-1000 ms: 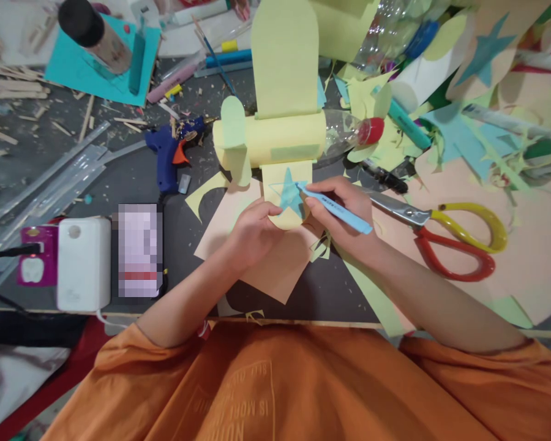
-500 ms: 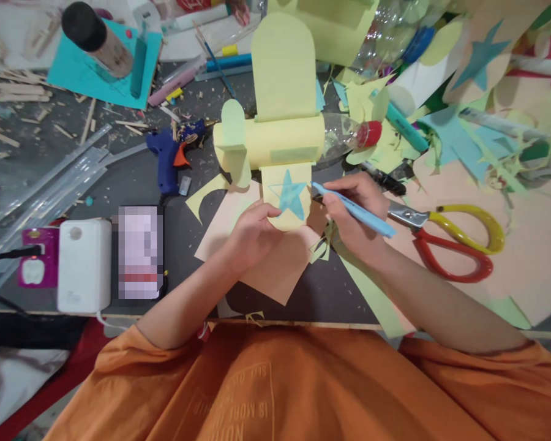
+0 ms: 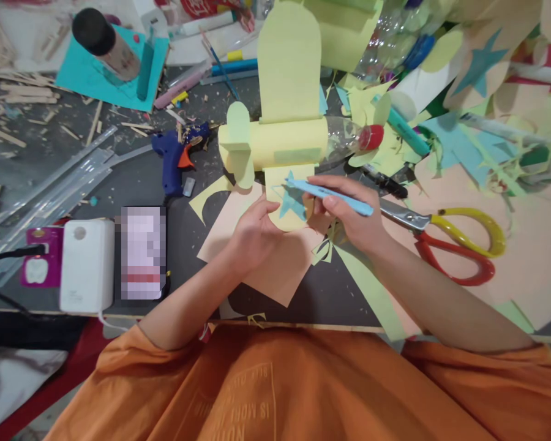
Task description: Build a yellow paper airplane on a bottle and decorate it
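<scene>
A model plane lies in front of me, its clear plastic bottle (image 3: 342,136) wrapped in yellow paper (image 3: 298,131). The bottle's red cap (image 3: 371,137) points right. My left hand (image 3: 256,236) pinches the left edge of the near paper wing (image 3: 274,177) between thumb and fingers. On that wing is a blue star (image 3: 291,207), with paler patches in its colouring. My right hand (image 3: 356,211) grips a light blue marker (image 3: 337,197). Its tip is over the star's upper part; whether it touches the paper I cannot tell. The far wing (image 3: 289,61) is plain.
Large scissors (image 3: 406,215) with red and yellow handles lie beside my right forearm. Left of the plane are a blue glue gun (image 3: 169,162), a phone (image 3: 142,254), a white power bank (image 3: 87,266) and clear glue sticks (image 3: 68,184). Paper scraps (image 3: 365,101) clutter the right.
My right hand has brought the marker leftward, from the wing's right edge to over the star. The left hand keeps its hold on the wing. The whole view has shifted slightly.
</scene>
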A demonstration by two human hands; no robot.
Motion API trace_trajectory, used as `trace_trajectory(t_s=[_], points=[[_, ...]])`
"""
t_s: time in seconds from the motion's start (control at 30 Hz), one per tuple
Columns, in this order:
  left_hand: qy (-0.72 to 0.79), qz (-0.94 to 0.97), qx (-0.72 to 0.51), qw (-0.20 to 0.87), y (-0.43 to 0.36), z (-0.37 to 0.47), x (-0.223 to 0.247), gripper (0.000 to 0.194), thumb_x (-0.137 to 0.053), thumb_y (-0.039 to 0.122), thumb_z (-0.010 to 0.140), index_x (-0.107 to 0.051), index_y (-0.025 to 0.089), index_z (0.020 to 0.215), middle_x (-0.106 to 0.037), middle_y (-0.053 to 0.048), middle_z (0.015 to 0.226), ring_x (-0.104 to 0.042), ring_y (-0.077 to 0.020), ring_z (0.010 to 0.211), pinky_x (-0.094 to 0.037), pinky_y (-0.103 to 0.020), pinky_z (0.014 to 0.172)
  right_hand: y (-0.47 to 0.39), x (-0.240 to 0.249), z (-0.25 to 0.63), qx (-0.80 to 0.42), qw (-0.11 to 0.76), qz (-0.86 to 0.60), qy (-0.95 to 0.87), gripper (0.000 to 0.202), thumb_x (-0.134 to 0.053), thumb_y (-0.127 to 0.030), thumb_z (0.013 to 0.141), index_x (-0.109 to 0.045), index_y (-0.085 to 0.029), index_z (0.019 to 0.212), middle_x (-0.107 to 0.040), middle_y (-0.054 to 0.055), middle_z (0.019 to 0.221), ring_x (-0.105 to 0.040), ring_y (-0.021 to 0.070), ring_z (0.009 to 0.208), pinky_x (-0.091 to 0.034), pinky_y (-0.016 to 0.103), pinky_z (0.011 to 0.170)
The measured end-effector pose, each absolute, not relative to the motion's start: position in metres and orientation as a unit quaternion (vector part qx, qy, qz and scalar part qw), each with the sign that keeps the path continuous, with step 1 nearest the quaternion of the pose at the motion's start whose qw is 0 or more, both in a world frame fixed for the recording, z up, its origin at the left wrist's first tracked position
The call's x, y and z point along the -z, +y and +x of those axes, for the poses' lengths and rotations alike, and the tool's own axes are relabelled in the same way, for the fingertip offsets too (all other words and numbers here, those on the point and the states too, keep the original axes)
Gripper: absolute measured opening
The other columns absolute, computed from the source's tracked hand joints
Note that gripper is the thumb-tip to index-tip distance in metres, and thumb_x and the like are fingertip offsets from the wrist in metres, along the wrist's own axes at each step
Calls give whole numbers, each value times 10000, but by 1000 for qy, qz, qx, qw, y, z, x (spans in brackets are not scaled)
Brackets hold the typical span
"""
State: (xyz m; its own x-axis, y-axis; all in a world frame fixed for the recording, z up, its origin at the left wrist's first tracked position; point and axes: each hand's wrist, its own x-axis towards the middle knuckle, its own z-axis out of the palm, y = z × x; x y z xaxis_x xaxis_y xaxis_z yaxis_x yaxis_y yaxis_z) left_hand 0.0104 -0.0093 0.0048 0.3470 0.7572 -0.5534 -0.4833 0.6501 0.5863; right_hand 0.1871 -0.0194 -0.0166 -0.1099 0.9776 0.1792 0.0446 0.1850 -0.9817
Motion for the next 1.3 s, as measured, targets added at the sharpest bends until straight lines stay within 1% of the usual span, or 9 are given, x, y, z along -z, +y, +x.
trace_trajectory(t_s=[0.07, 0.13, 0.23, 0.37, 0.53, 0.73, 0.9, 1.17, 1.3], points=[[412, 182, -407, 795, -11, 9, -6, 238, -572, 183, 809, -682, 195, 1020, -763, -53, 1120, -653, -251, 1228, -497, -357, 1054, -21, 15, 185, -444, 477, -451, -610, 281, -692, -472, 907, -761, -265, 1084, -784, 31, 978, -739, 176, 809, -612, 307, 696], [416, 195, -412, 787, -13, 8, -7, 250, -598, 158, 808, -696, 199, 1035, -767, -39, 1081, -665, -236, 1196, -496, -329, 1029, -22, 13, 183, -429, 451, -463, -632, 274, -707, -453, 889, -762, -257, 1072, -787, 26, 958, -722, 159, 757, -587, 274, 635], [422, 194, -402, 790, -14, 7, -7, 308, -589, 139, 817, -702, 208, 1095, -767, -28, 1049, -687, -223, 1135, -502, -318, 988, -23, 11, 182, -427, 433, -461, -646, 244, -707, -384, 888, -755, -251, 1087, -791, 18, 942, -703, 140, 704, -564, 255, 605], [420, 187, -402, 792, -14, 7, -7, 361, -576, 138, 832, -695, 223, 1162, -762, -25, 1103, -691, -218, 1133, -495, -325, 1006, -22, 9, 182, -425, 424, -462, -653, 235, -695, -358, 892, -752, -255, 1095, -798, 20, 967, -709, 148, 724, -573, 272, 630], [424, 191, -407, 786, -13, 7, -6, 284, -596, 144, 836, -721, 217, 1081, -758, -27, 1105, -662, -221, 1202, -478, -311, 1038, -22, 9, 181, -419, 416, -466, -659, 238, -675, -371, 899, -754, -256, 1092, -807, 34, 1037, -743, 181, 831, -606, 310, 722], [415, 194, -405, 791, -13, 7, -4, 311, -584, 141, 835, -719, 228, 1100, -765, -22, 1100, -657, -227, 1212, -491, -308, 1000, -22, 8, 182, -414, 421, -458, -664, 218, -676, -321, 898, -755, -250, 1088, -809, 35, 1034, -748, 177, 841, -604, 302, 728], [413, 201, -408, 789, -13, 7, -5, 258, -605, 161, 832, -724, 218, 1054, -761, -26, 1125, -628, -233, 1269, -460, -316, 1068, -22, 7, 181, -413, 412, -460, -670, 222, -656, -364, 915, -747, -252, 1085, -806, 43, 1059, -754, 196, 870, -614, 331, 762], [417, 209, -407, 785, -12, 7, -4, 281, -575, 140, 831, -719, 220, 1059, -760, -18, 1130, -625, -237, 1277, -457, -345, 1098, -22, 8, 182, -402, 415, -465, -671, 216, -656, -351, 916, -749, -255, 1085, -803, 40, 1033, -743, 192, 846, -608, 328, 749], [421, 209, -408, 782, -13, 7, -6, 260, -590, 149, 829, -714, 202, 1050, -761, -26, 1115, -622, -240, 1282, -456, -353, 1108, -22, 8, 182, -410, 424, -457, -666, 201, -658, -332, 915, -749, -255, 1077, -801, 32, 1015, -735, 178, 811, -596, 308, 708]])
